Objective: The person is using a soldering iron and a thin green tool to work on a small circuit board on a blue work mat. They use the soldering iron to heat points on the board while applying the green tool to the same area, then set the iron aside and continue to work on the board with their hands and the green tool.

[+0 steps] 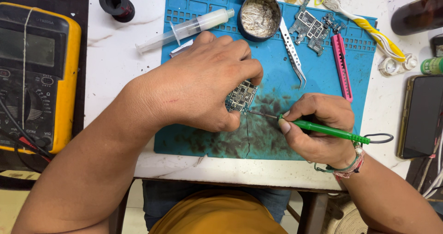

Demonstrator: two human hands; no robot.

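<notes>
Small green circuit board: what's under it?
The stained blue silicone work mat lies under the small green circuit board; the left hand covers the board's left part.

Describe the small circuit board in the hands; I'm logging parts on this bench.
The circuit board is small, roughly rectangular, packed with tiny silvery and dark components. The left hand pinches it, covering its left part, over the stained blue mat. The right hand holds a green-handled tool whose metal tip meets its lower edge.
</notes>
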